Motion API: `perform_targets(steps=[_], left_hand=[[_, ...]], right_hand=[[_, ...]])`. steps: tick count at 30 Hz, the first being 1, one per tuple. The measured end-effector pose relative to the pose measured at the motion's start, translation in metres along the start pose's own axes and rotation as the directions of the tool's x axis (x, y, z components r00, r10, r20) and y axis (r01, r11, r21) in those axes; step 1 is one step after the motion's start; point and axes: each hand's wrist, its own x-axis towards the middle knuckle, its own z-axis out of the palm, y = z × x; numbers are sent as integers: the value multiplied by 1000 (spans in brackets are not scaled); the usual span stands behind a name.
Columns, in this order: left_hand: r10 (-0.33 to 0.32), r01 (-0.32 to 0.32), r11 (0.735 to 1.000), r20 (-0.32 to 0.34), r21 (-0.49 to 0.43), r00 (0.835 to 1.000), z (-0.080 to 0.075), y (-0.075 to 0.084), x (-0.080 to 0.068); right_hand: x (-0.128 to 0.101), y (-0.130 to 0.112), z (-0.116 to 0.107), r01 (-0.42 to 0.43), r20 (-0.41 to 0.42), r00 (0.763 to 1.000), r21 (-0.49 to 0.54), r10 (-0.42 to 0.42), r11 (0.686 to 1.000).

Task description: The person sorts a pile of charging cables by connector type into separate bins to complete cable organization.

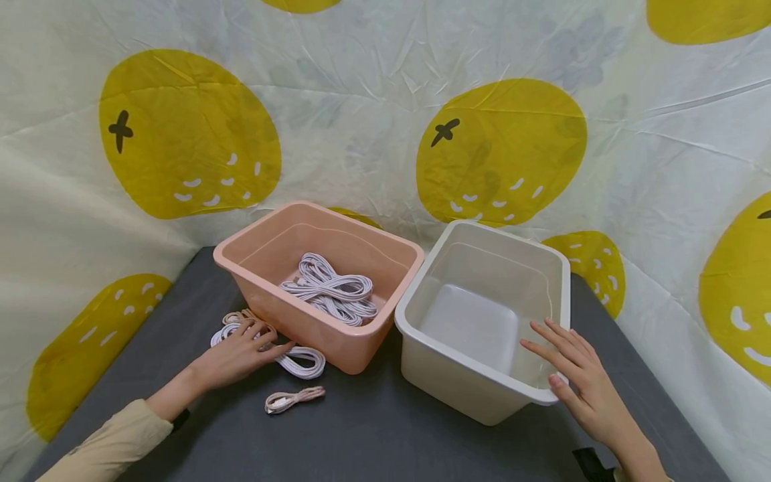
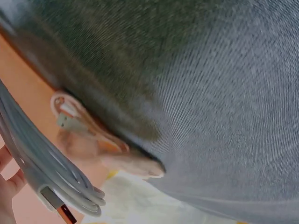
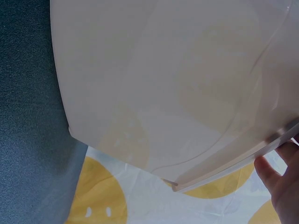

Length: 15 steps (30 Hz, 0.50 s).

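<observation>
Head, left hand (image 1: 241, 351): fingers curl over white cable coil (image 1: 301, 361) on mat (image 1: 373, 435), beside pink bin (image 1: 319, 234); likely light, limp, best gathered at the bundle.
Head, right hand (image 1: 581, 381): fingers straight, on white bin (image 1: 421, 288) rim.
Left wrist, cable (image 2: 51, 172): strands bunched, plug showing; bin wall close.
Right wrist, bin (image 3: 163, 93): smooth, probably slippery; open mat to its left.

Light: you work under bright, even light, with no harsh glare.
Shadows: soft ones sit under the pink plastic bin (image 1: 319, 281) on the dark grey table (image 1: 373, 435).
Edges: your head view bows outward.
Focus: your left wrist view is smeared; the right one stays soft.
</observation>
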Motion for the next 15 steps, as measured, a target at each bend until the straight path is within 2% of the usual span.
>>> perform_targets(steps=[8,15], left_hand=[[-28,29,999,-68,13,997,-12,-1,1],[-52,54,998,-53,34,997,-23,1,-2]], right_hand=[[1,0,-1,-1,-1,1000,-6,1,1000],[0,0,0,-5,2,1000,-2,5,1000]])
